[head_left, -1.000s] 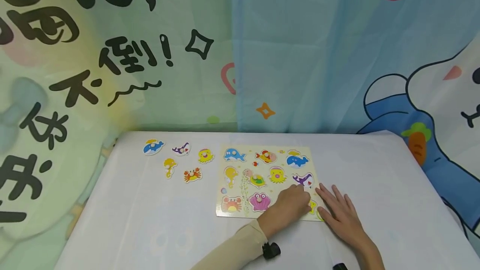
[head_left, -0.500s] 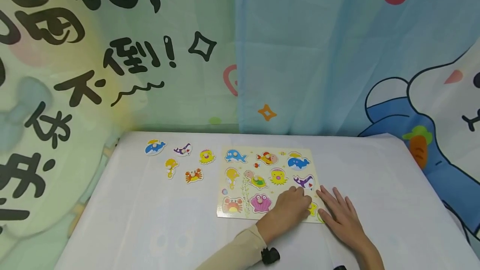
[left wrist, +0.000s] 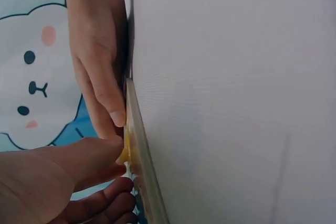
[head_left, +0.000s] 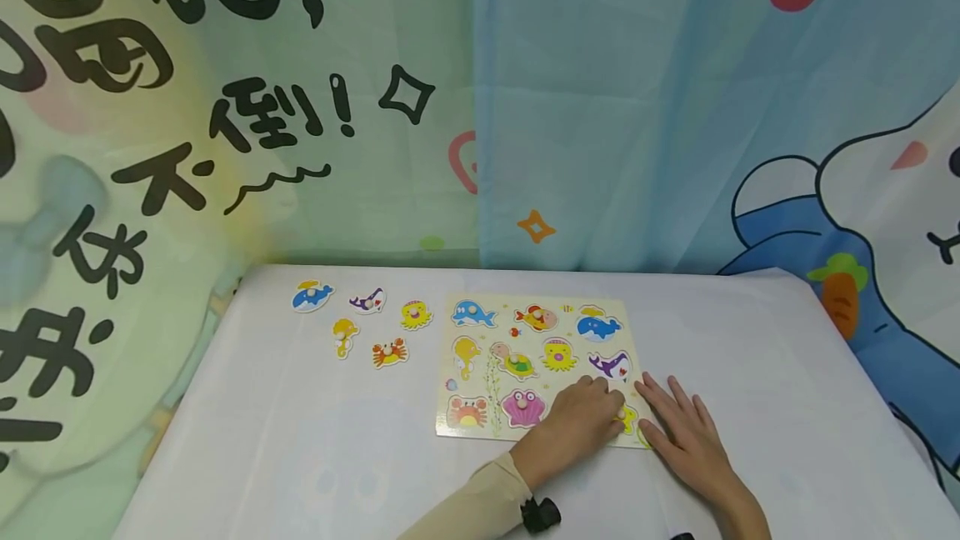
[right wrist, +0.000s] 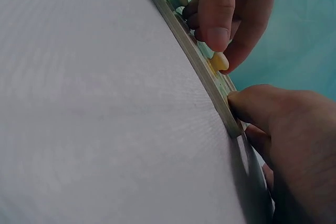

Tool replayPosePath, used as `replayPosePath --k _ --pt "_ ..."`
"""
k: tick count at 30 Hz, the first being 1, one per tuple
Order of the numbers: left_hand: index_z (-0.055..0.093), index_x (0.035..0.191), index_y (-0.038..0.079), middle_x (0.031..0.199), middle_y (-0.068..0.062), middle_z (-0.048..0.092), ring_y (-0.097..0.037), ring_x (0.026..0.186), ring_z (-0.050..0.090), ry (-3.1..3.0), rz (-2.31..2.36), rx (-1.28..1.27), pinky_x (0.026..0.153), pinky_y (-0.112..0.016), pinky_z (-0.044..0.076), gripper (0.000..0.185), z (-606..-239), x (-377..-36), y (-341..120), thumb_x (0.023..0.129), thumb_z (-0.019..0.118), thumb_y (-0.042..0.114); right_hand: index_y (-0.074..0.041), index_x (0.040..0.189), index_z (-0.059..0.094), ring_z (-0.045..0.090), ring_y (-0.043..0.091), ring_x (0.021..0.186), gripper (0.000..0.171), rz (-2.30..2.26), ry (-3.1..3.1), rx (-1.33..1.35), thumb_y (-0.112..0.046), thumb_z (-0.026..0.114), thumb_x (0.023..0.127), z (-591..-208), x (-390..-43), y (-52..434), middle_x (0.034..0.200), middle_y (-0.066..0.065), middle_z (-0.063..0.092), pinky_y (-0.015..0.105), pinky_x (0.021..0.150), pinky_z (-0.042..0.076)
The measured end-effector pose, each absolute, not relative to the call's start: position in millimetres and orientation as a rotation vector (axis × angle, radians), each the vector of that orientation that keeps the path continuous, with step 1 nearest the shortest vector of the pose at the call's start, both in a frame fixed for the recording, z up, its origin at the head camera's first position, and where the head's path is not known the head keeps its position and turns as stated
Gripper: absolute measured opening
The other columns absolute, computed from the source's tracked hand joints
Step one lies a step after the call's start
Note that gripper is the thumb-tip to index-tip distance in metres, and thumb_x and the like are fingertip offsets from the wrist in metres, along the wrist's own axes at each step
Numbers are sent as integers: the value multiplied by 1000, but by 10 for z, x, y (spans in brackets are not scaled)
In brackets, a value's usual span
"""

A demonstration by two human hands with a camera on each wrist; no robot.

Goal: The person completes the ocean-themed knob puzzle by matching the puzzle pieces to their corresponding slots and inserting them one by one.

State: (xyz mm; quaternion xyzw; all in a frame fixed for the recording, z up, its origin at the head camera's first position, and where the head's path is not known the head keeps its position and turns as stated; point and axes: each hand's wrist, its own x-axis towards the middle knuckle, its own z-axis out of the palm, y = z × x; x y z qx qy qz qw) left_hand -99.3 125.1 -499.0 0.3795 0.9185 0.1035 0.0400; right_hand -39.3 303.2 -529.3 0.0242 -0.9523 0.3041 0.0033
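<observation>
A pale yellow puzzle board with sea-animal shapes lies on the white table. My left hand is over its lower right part. With thumb and a finger it pinches the yellow knob of a yellow puzzle piece, seen at the board in the right wrist view. The hand hides most of that piece in the head view. My right hand lies at the board's right edge with fingers spread, its thumb touching the board. A pink shell piece is left of my left hand.
Left of the board lie loose pieces: a blue whale, a purple whale, a yellow octopus, a yellow seahorse and an orange crab. A printed curtain hangs behind the table.
The head view shifts very slightly. My left hand stays over the yellow piece with only small finger movement, and my right hand keeps its place at the board's edge.
</observation>
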Motion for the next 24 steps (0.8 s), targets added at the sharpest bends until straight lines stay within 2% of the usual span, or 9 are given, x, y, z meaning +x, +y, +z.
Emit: replayPosePath --k 7,11,17,20,24 --pt "64 119 26 100 11 62 -3 85 50 2786 370 1212 74 -15 40 32 -5089 -1048 1197 93 61 44 -13 146 41 11 46 147 54 987 -2993 76 -36 52 98 -5302 -393 3016 155 21 33 63 115 -10" --pt "63 123 25 104 11 63 -2 89 52 2811 542 1236 80 -13 42 38 -5164 -1101 1113 94 56 48 -14 146 41 11 46 147 54 963 -2988 90 -35 52 97 -5297 -387 3026 154 21 34 63 115 -10" --pt "65 121 22 102 10 64 -2 94 57 2858 687 1202 88 -16 47 38 -5075 -1181 948 94 57 47 -13 146 41 11 45 147 54 957 -2965 101 -33 53 97 -5294 -385 3037 154 21 35 63 115 -11" --pt "64 122 23 93 12 61 -2 90 54 2809 750 1093 83 -15 47 35 -5027 -1233 827 95 58 44 -13 146 41 10 45 148 55 964 -2977 99 -34 52 97 -5306 -388 3030 154 21 34 63 115 -11" --pt "64 122 21 81 12 54 -3 83 49 2718 875 954 69 -12 40 31 -4979 -1325 677 95 59 37 -13 147 40 8 43 148 56 955 -2985 81 -35 52 97 -5324 -390 3024 155 21 33 62 116 -12"
